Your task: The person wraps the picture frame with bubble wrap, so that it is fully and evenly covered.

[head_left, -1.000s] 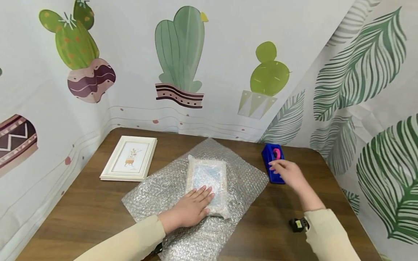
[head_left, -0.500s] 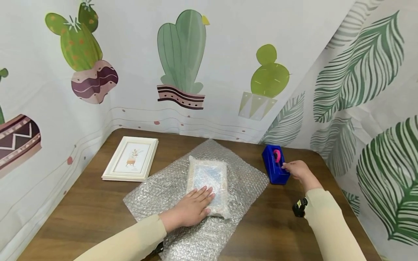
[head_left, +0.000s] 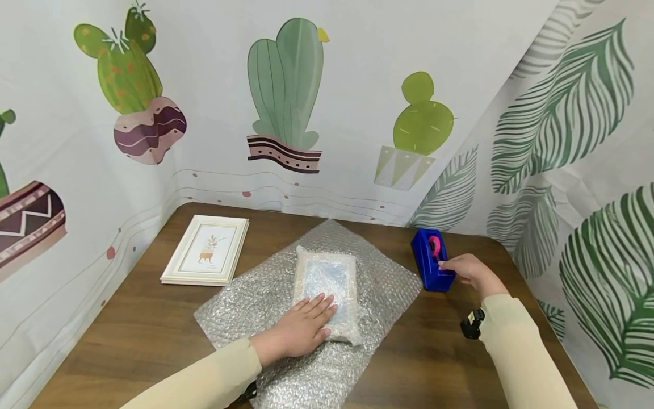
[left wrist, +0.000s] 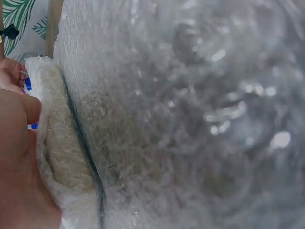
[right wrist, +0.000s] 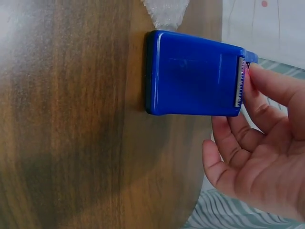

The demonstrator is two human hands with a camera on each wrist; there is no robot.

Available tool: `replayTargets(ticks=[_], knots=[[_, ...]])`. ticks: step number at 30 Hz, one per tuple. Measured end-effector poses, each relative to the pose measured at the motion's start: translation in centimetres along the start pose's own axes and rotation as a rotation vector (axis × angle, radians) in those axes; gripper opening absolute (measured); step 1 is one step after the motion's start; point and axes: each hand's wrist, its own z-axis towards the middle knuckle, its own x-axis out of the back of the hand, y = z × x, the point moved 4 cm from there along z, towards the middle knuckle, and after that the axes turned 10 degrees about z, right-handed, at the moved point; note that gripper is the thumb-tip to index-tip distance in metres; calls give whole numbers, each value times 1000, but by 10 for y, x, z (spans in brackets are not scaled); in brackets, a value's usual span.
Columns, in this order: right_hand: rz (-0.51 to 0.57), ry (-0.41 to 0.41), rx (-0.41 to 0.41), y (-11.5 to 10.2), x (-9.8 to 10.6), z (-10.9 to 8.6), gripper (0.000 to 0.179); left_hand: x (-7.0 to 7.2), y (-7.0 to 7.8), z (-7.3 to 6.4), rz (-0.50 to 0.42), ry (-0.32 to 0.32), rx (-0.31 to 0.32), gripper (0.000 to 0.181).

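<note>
In the head view, my left hand [head_left: 301, 326] lies flat, fingers spread, on the lower part of a bubble-wrapped rectangular package [head_left: 327, 272] with a pale border and bluish middle. The package rests on a larger sheet of bubble wrap [head_left: 245, 301]. The left wrist view shows the package's side [left wrist: 62, 129] close up. My right hand [head_left: 472, 271] is at the front end of a blue tape dispenser [head_left: 424, 261] holding a pink-cored roll. In the right wrist view, thumb and index finger pinch at the tape's end by the toothed cutter [right wrist: 239, 82]; the tape itself barely shows.
A white picture frame [head_left: 206, 250] with a plant print lies at the back left of the wooden table [head_left: 138, 335]. A cactus-and-leaf printed cloth [head_left: 357, 102] hangs behind the table. A small black camera [head_left: 472, 324] sits at my right wrist.
My right hand has come from above the tape dispenser to its front end, thumb and finger now at the cutter. The left hand stays on the package. The head view has shifted slightly.
</note>
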Motion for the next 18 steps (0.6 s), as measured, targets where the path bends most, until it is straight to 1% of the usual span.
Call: replayTargets(ticks=[9, 14, 18], knots=[[-39, -22, 34, -1, 2, 4, 47, 0, 0, 0, 6, 11, 1, 56], [-67, -51, 34, -7, 1, 3, 48, 0, 0, 0, 7, 16, 3, 56], [-64, -56, 24, -8, 1, 1, 48, 0, 0, 0, -1, 9, 1, 56]])
